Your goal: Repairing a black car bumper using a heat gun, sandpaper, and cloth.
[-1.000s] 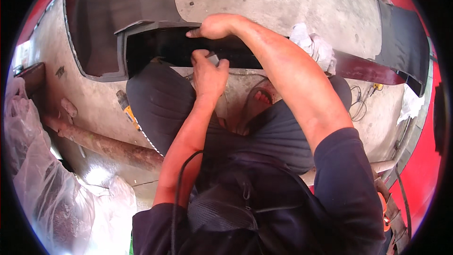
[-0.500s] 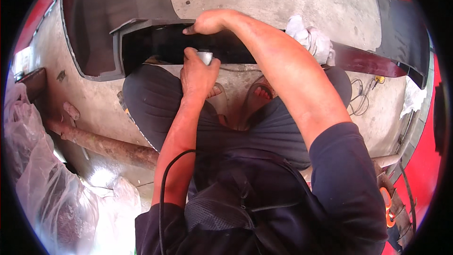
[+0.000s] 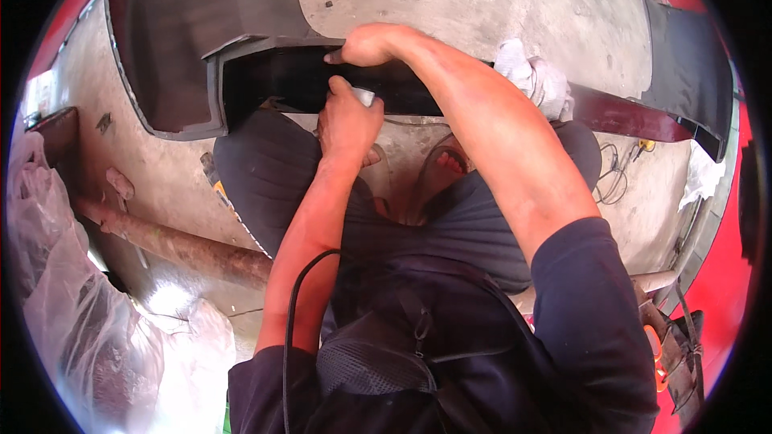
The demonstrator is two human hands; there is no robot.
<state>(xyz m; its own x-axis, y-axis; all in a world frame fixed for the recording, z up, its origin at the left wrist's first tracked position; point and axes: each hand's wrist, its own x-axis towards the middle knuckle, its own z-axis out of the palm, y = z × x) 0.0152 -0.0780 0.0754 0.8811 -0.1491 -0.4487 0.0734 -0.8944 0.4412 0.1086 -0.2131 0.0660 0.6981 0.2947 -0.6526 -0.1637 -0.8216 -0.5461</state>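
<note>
A long dark car bumper lies across my knees, its broad left end standing up and its glossy black recess facing me. My left hand is closed round a small light-grey piece, held just at the near edge of the recess. Most of that piece is hidden by the fingers, so its kind cannot be made out. Over the bumper's far edge bends my right hand, gripping it with the thumb on the inner side. A crumpled whitish cloth drapes over the bumper beside my right forearm.
Concrete floor spreads beyond the bumper. At left lie a rusty pipe and clear plastic sheeting. A thin cable coils by my right knee. Orange-handled scissors sit at lower right, near a red surface.
My left hand has shifted slightly right, and less of the light-grey piece shows. The bumper and my right hand appear a little further right and lower in the picture.
</note>
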